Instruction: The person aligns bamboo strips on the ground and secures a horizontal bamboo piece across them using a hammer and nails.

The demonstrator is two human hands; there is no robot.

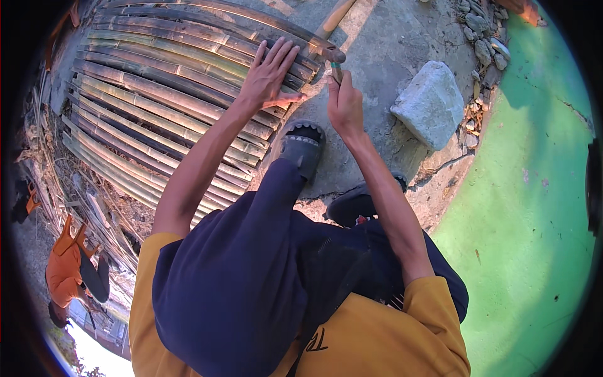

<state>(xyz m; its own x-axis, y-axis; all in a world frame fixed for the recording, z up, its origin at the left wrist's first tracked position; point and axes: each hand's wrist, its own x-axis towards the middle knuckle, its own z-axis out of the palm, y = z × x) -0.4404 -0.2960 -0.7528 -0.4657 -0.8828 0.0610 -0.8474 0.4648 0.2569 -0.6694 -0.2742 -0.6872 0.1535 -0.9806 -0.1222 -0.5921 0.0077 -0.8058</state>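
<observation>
A panel of split bamboo slats (169,94) lies on the ground to the left, its slats side by side. My left hand (265,78) is spread open and rests flat on the slats near their right ends, thumb pointing right. Just right of the panel, my right hand (346,105) is closed round the handle of a hammer (335,55). The hammer's head shows above the fist, close to the end of the upper slats. Whether it touches them I cannot tell.
A big pale stone block (430,103) sits on the concrete to the right, before green-painted ground (527,207). A wooden pole (334,17) lies beyond the hammer. Rubble (483,47) lines the edge. A person in orange (65,270) is at far left. My shoes (301,149) are beside the panel.
</observation>
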